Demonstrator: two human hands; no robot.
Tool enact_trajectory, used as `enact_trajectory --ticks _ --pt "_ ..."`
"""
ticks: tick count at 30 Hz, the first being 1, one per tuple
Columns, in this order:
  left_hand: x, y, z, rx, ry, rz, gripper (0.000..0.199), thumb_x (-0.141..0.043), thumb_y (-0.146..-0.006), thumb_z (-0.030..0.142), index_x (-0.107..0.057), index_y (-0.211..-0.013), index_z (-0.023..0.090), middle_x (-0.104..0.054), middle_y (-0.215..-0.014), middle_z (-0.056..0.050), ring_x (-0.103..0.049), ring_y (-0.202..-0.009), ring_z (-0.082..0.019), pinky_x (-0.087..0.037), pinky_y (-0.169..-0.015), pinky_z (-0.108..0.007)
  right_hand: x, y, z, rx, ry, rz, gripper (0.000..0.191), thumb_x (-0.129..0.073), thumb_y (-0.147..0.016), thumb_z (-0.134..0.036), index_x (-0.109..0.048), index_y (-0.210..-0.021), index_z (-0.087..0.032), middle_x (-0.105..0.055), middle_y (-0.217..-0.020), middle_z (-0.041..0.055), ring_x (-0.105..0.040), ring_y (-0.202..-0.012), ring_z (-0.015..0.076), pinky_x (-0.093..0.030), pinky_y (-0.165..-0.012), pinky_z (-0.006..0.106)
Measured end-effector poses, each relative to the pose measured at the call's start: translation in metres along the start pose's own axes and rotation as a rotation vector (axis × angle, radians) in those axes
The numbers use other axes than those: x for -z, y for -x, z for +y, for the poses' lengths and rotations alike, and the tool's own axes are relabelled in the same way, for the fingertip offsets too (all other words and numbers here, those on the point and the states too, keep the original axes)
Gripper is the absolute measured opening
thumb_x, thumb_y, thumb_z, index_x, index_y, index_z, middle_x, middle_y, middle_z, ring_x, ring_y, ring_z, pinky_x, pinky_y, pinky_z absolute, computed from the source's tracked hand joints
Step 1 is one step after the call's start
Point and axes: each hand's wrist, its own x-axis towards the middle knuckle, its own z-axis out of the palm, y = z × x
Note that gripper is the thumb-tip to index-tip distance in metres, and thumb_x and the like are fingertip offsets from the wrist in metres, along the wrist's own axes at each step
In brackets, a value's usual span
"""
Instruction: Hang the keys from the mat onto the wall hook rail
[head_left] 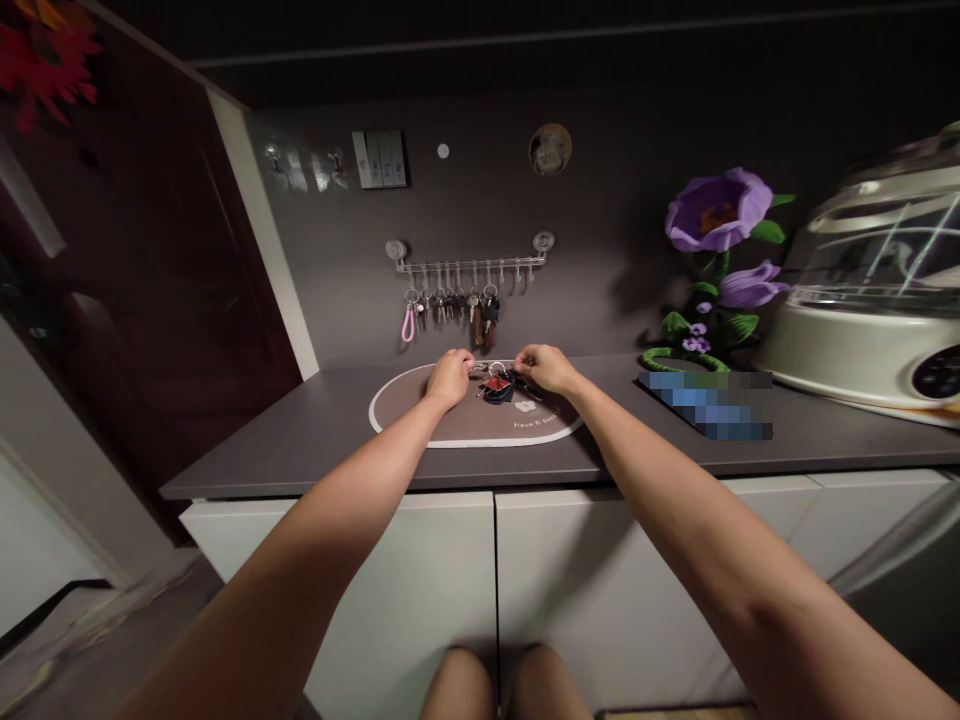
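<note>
On the oval brown mat (405, 412) with a white rim lies a small bunch of keys (496, 388) with a ring, dark fobs and a red piece. My left hand (450, 378) is at the bunch's left side, its fingertips pinched on a small metal key (478, 368). To the right of the bunch, my right hand (547, 368) has its thumb and fingers closed together; what sits between them is too small and dark to make out. Both wrists hover over the mat.
Above the mat a wall-mounted hook rail (469, 265) carries several hanging keys (450, 303), one with a pink loop (408, 323). To the right are a blurred-out flat object (705, 405), purple artificial flowers (718, 210) and a cream appliance (862, 330). White cabinet doors (420, 580) stand below.
</note>
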Motion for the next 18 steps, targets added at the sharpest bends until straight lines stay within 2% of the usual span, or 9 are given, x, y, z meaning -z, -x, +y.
enact_trajectory --ticks 6,18 --pt "0.0032 -0.0021 -0.0019 0.055 0.057 0.104 0.019 -0.039 -0.08 0.015 -0.057 -0.075 0.018 -0.059 -0.083 -0.006 -0.053 -0.082 -0.017 -0.04 -0.078 -0.028 -0.0005 -0.0016 0.003 0.017 -0.026 -0.065 0.007 -0.057 -0.07 -0.021 -0.063 -0.069 -0.017 -0.062 -0.063 -0.0001 -0.051 -0.057 0.0091 -0.036 -0.059 0.02" --pt "0.0072 -0.007 -0.0057 0.131 0.193 0.261 0.019 -0.037 -0.081 0.016 -0.055 -0.074 0.016 -0.057 -0.08 -0.006 -0.053 -0.081 -0.016 -0.042 -0.077 -0.029 -0.0038 -0.0004 -0.0007 0.053 -0.099 -0.107 0.009 -0.057 -0.069 -0.022 -0.062 -0.069 -0.016 -0.061 -0.063 -0.0004 -0.05 -0.058 0.0083 -0.037 -0.06 0.019"
